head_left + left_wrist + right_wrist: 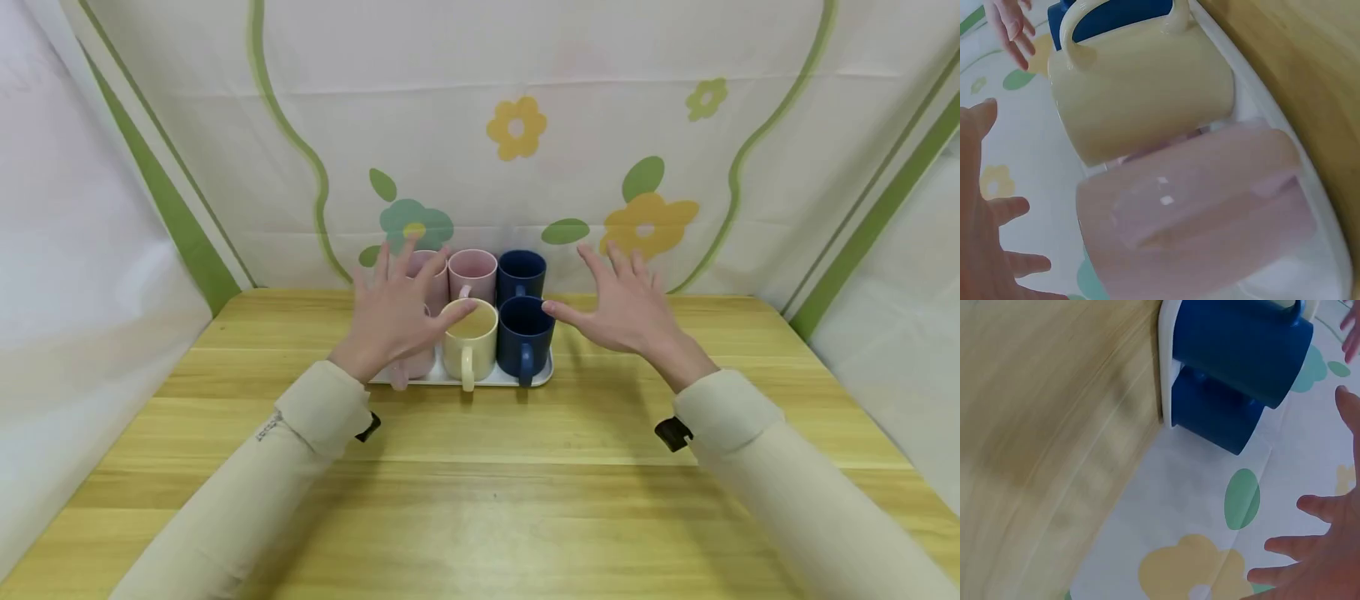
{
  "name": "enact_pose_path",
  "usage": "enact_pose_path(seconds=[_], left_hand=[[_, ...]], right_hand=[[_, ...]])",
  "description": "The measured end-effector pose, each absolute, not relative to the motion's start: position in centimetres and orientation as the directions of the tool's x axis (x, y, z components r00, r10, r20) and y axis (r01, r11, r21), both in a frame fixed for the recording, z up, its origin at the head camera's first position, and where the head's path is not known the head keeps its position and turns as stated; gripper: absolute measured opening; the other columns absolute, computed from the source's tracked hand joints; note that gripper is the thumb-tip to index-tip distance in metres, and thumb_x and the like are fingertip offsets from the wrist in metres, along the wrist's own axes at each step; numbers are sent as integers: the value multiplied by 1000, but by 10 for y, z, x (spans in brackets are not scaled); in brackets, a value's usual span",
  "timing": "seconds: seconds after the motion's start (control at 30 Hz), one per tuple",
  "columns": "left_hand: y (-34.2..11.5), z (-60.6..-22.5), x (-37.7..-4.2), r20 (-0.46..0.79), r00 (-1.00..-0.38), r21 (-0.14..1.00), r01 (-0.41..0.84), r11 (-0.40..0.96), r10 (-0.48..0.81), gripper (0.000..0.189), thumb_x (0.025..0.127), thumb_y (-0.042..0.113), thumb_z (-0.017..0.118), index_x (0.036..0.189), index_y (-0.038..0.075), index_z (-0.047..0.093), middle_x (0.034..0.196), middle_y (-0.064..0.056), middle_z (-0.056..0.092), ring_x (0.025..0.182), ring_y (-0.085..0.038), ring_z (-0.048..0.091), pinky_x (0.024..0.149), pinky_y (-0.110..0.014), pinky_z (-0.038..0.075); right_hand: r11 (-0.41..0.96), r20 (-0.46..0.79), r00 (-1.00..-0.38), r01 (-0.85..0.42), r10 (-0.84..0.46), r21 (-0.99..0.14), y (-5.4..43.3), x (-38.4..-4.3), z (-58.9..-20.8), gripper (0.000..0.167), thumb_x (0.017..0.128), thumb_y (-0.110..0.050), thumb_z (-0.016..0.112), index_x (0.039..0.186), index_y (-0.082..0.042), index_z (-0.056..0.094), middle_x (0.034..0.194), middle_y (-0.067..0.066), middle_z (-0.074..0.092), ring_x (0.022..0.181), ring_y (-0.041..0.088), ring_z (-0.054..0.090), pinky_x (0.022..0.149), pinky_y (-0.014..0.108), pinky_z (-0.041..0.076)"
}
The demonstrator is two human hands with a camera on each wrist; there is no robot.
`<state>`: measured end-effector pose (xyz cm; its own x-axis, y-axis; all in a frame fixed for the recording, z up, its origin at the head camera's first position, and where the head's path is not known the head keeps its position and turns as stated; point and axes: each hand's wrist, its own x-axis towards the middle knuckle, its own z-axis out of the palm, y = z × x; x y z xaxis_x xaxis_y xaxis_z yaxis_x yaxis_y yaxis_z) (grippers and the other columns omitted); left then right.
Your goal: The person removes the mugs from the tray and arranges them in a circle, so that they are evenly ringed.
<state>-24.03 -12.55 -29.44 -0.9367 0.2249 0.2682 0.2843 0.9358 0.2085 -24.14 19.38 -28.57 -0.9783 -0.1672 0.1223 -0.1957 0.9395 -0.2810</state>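
Several mugs stand upright in two rows on a white tray (501, 379). In the head view the front row has a pink mug (417, 363), a cream mug (486, 343) and a navy mug (512, 354), handles toward me. Behind them are two pink mugs (472, 287) and another navy mug (522, 279). My left hand (390, 321), fingers spread, is over the left pink mugs and partly hides them. Spread fingers also show on my right hand (630, 312), beside the navy mugs, its thumb near the front one's rim. Neither hand holds anything.
The tray rests on a wooden table (480, 500), near its back edge. Behind it hangs a pale cloth (450, 125) printed with flowers and leaves, and more cloth hangs at both sides. Dark wrist straps (673, 434) show under the light sleeves (757, 442).
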Motion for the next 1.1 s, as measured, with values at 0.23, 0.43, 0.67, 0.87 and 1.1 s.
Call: enact_pose_path(seconds=[0.23, 0.43, 0.67, 0.87, 1.1], left_hand=[[-153, -305, -228, 350, -922, 340, 290, 895, 166, 82, 95, 78, 53, 162, 32, 41, 176, -13, 25, 160, -45, 25, 122, -76, 21], [-184, -319, -217, 325, -942, 566, 265, 781, 85, 72, 105, 61, 52, 163, 19, 42, 169, -15, 38, 155, -43, 36, 124, -67, 31], [-210, -336, -210, 182, -983, 762, 141, 633, -1, 57, 112, 38, 47, 161, 8, 43, 167, -20, 42, 146, -48, 45, 117, -66, 40], [-223, -346, -210, -49, -999, 818, -36, 574, 6, 64, 109, 25, 57, 166, 10, 34, 173, -22, 32, 149, -48, 45, 115, -60, 46], [-231, -355, -213, -182, -981, 849, -120, 514, 70, 79, 104, 22, 67, 169, 8, 26, 176, -21, 22, 152, -48, 42, 122, -63, 37]], right_hand=[[860, 151, -964, -263, -217, -438, 198, -236, -286, 94, 96, -74, 59, 166, -17, 36, 170, 18, 38, 157, 43, 32, 124, 67, 29], [749, 110, -954, -286, -277, -597, 199, -226, -288, 75, 99, -65, 64, 156, -17, 50, 158, 12, 56, 146, 39, 51, 117, 63, 43], [579, 18, -949, -206, -314, -789, 200, -219, -296, 52, 101, -51, 69, 138, -15, 65, 127, 8, 74, 115, 25, 69, 99, 41, 57], [409, -99, -921, -70, -378, -910, 198, -214, -308, 46, 104, -39, 69, 133, -3, 65, 133, 19, 70, 119, 28, 70, 105, 46, 58], [289, -162, -902, 44, -399, -956, 191, -211, -320, 50, 106, -33, 68, 136, 6, 59, 130, 12, 73, 124, 25, 70, 112, 54, 53]])
